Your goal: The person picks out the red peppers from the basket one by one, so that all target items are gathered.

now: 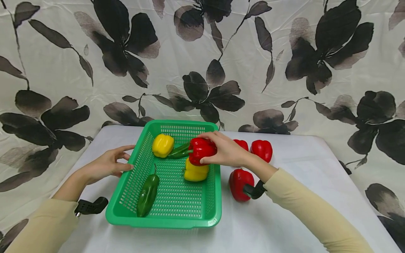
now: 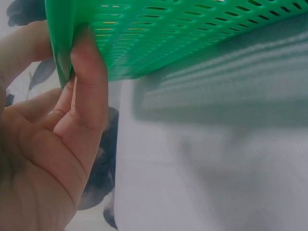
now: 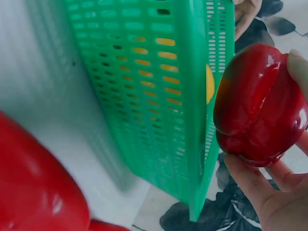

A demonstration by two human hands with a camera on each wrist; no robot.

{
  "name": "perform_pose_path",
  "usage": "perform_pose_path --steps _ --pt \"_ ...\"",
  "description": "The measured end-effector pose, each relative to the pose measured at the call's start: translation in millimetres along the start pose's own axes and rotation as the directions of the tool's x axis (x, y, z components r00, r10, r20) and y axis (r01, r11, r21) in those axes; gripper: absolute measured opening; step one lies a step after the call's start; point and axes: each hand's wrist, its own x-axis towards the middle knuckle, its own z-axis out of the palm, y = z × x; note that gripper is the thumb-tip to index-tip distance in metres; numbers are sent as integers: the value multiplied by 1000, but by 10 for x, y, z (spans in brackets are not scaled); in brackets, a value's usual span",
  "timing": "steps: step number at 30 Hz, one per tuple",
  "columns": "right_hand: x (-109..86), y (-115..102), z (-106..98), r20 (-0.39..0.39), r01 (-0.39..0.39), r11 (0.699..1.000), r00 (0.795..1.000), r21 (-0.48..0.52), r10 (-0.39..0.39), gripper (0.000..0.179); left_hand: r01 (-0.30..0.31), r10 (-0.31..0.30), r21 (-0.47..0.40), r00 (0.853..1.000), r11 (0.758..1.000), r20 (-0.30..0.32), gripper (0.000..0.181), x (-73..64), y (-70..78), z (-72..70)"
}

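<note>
My right hand (image 1: 228, 149) grips a red bell pepper (image 1: 202, 150) by its sides, over the right part of a green plastic basket (image 1: 164, 222). In the right wrist view that pepper (image 3: 262, 103) is beside the rim, with thumb and fingers around it. My left hand (image 1: 105, 164) pinches the basket's left rim, which passes between its fingers in the left wrist view. Inside the basket lie a yellow bell pepper (image 1: 162, 145) at the back left, another yellow bell pepper (image 1: 196, 172) below the held one, and green chili peppers (image 1: 148, 195), one partly hidden.
Right of the basket, several red bell peppers lie on the white table (image 1: 284, 211): one in front (image 1: 241, 184), one at the back (image 1: 262, 150), and another (image 1: 242, 144) partly behind my right hand. A floral cloth (image 1: 196, 63) hangs behind the table.
</note>
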Motion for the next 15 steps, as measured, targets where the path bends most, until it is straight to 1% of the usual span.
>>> perform_pose_path --steps 8,11,15 --pt "-157 82 -53 -68 -4 1000 998 -26 2 68 -4 4 6 1000 1000 2 82 -2 -7 8" --pt "-219 103 -83 -100 -25 999 995 -35 21 69 -4 4 10 1000 1000 1 82 3 -17 7" --pt "-295 137 -124 -134 -59 998 989 -16 56 70 0 0 11 1000 1000 -2 82 14 -37 13"
